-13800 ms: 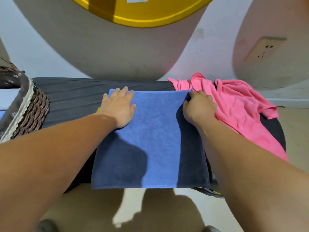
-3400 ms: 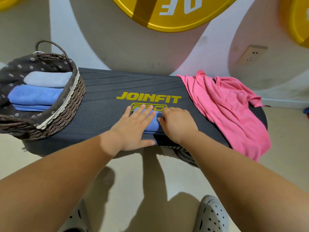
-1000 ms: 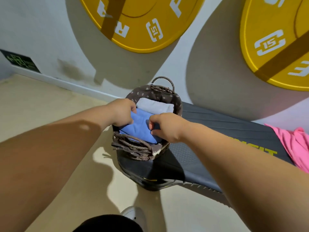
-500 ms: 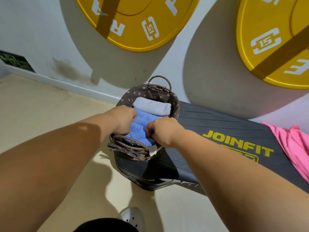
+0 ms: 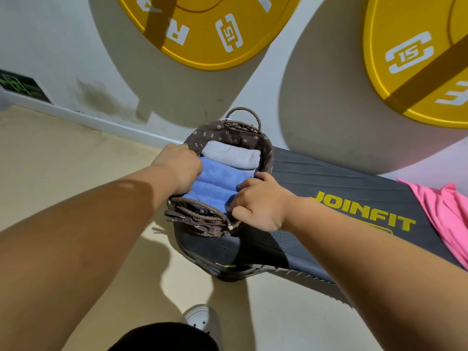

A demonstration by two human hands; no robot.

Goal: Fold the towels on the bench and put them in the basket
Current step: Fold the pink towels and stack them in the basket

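A brown wicker basket with a flowered cloth lining stands on the left end of the black bench. Inside lie a folded grey towel at the far side and folded blue towels nearer me. My left hand is curled on the left end of the front blue towel inside the basket. My right hand grips the right end of that towel at the basket's rim. An unfolded pink towel lies on the bench at the far right.
Two yellow weight plates hang on the white wall behind the bench. The beige floor spreads to the left and in front. My white shoe shows at the bottom. A small green sign sits low on the wall at left.
The blue towel went from flat on the bench to folded small, then into the basket. In the last second both hands pushed it lower among the towels; the view shifted slightly.
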